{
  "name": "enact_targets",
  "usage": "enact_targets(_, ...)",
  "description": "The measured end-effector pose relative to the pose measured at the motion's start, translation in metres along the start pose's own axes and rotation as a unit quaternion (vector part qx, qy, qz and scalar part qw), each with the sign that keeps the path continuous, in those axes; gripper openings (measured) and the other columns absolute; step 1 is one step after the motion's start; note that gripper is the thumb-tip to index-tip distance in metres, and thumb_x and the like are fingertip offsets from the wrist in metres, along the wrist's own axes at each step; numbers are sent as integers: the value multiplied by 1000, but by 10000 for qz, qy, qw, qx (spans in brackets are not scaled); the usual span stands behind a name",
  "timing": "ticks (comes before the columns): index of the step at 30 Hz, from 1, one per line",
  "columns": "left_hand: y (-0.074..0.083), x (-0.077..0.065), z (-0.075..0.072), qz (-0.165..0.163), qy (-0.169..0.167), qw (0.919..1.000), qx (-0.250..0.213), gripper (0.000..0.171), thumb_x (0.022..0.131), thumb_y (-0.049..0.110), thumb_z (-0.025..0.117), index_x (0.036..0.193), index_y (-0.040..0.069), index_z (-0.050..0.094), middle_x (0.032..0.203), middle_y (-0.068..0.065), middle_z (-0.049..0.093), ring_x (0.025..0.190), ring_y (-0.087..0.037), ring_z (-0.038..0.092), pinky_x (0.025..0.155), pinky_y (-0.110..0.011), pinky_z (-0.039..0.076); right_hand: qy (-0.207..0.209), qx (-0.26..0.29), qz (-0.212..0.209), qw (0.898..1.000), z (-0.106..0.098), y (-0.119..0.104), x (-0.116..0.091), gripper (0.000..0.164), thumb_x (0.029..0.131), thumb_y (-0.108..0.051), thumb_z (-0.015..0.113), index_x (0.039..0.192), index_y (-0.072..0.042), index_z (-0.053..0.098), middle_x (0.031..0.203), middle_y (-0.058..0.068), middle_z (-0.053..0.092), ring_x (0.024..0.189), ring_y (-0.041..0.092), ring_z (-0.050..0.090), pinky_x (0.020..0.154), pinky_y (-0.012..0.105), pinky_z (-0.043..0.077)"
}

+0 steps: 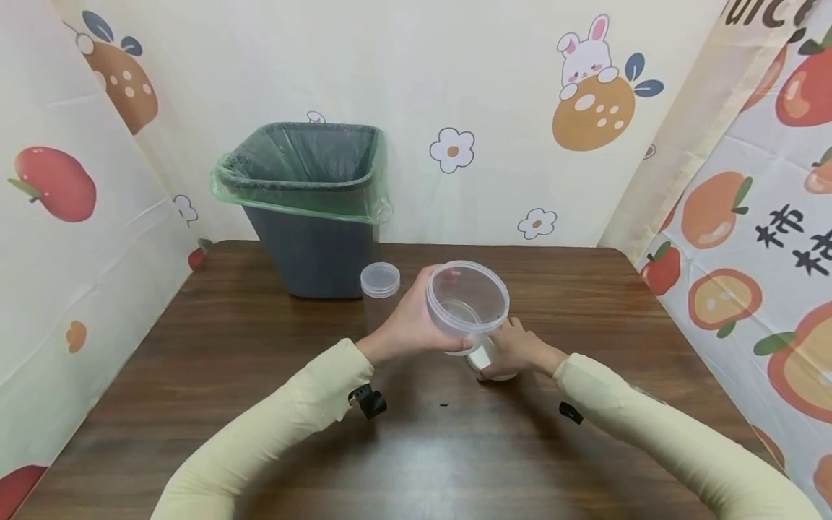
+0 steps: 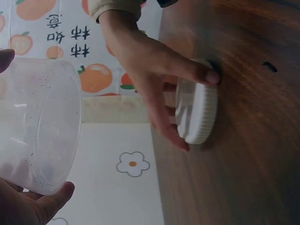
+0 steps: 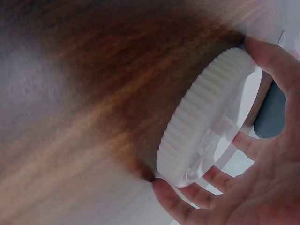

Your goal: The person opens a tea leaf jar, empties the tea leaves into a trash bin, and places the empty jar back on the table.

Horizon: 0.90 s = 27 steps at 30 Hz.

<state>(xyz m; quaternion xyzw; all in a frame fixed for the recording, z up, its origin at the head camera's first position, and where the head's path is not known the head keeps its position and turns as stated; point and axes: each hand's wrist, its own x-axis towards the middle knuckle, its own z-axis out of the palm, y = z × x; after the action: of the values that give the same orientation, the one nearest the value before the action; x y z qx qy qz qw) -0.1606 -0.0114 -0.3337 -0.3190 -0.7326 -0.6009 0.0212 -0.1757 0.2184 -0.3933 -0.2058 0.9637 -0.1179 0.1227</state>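
Note:
My left hand (image 1: 416, 321) holds a clear plastic jar (image 1: 466, 312) by its side, above the table. The jar has no lid on it, and its mouth tips toward the head camera; dark specks dot its wall in the left wrist view. Just below and right of it, my right hand (image 1: 518, 348) grips a white ridged screw lid (image 3: 206, 112) by the rim, thumb on one side and fingers on the other. The lid (image 2: 206, 115) is at the tabletop, its hollow side facing up toward the palm. In the head view, the jar and hand partly hide it.
A tall clear jar with a translucent lid (image 1: 380, 278) stands left of my left hand. Behind it, a dark grey bin (image 1: 312, 249) with a green liner (image 1: 292, 198) stands at the table's back. A small dark scrap (image 1: 444, 404) lies on the wooden table (image 1: 416, 462).

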Motion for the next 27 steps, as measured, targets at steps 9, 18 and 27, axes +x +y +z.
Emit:
enact_targets(9,-15,-11,2,-271,-107,9996,39,98,54,8,91,135,2,34,130,-13,48,118,-25,48,99,-42,39,643,195,-221,9975,-41,5,-6,90,57,-30,88,132,1,49,127,29,41,106,44,42,78,57,45)
enact_targets(18,-21,-13,4,-290,-209,9992,151,98,54,8,91,133,3,35,130,-13,48,118,-28,48,100,-40,38,1056,687,-762,9891,-121,-13,-29,92,59,-16,87,140,-9,43,133,26,34,114,45,33,84,61,39)
enact_targets(27,-24,-12,5,-425,-454,9979,162,100,55,10,90,136,4,32,133,-13,45,118,-25,47,98,-39,39,399,1097,-1799,9767,-139,-43,-45,91,62,-10,87,141,-18,42,141,10,31,120,30,32,86,52,41)
